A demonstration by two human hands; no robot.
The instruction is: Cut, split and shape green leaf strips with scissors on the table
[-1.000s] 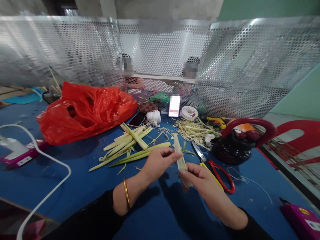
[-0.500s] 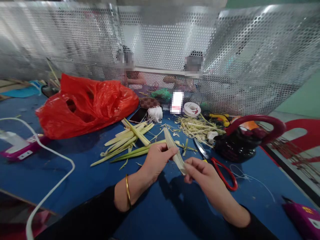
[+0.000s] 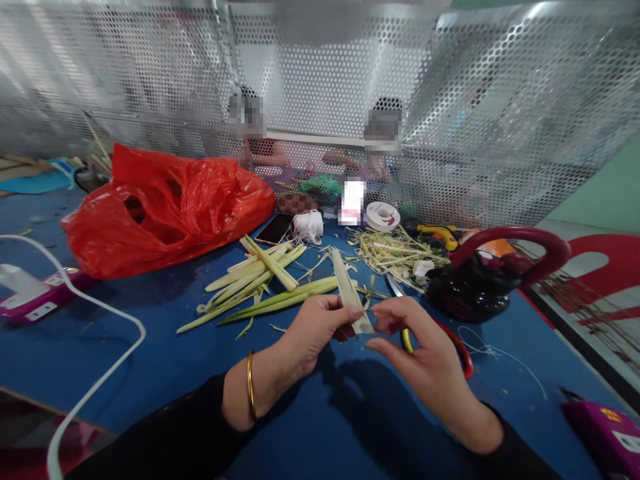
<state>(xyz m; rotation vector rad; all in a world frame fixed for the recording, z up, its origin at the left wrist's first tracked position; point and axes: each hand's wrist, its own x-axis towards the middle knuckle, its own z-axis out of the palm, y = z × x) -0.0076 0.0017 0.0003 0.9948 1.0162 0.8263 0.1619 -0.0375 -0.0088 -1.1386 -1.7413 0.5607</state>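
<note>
Left hand pinches one leaf; right hand arches, unclasped, beside it; one bag lies left of the leaf.

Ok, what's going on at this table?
The person's left hand pinches a pale flat strip above the blue table. The right hand is at the strip's near end, thumb and fingers parted; whether it touches is unclear. Pale green stalks lie to the left, and scissors lie partly hidden behind the right hand.
</note>
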